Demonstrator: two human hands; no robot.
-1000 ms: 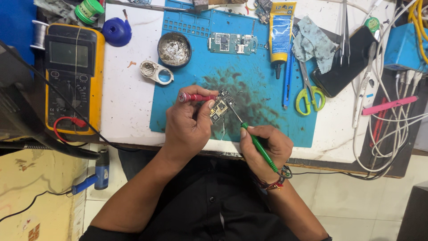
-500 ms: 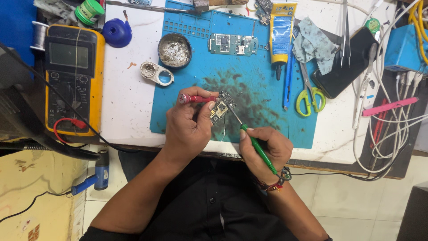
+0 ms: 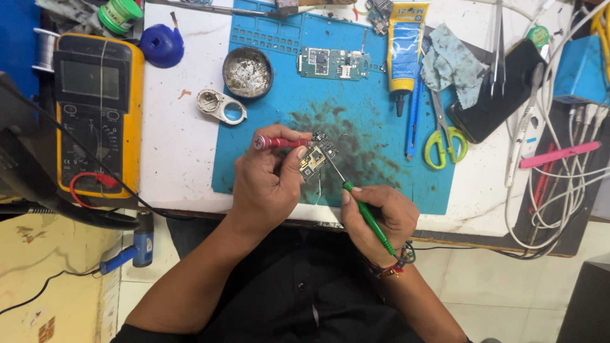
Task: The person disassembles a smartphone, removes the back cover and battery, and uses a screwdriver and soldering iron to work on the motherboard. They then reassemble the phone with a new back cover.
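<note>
blue mat (image 3: pixel 375 95) (dark-stained), green probe (image 3: pixel 368 213), yellow scissors (image 3: pixel 445 143)

Left hand (image 3: pixel 267 184) pinches small circuit board (image 3: pixel 312 159); right hand (image 3: pixel 378 216) apparently probes it with green tool (image 3: pixel 365 213).

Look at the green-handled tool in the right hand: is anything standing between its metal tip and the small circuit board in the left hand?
Nothing visible does. The right hand holds the green-handled tool, and its thin metal shaft runs unobstructed to the small circuit board pinched in the left hand.

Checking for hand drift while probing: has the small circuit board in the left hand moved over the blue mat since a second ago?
No. The small circuit board sits at the same spot on the blue mat.
</note>
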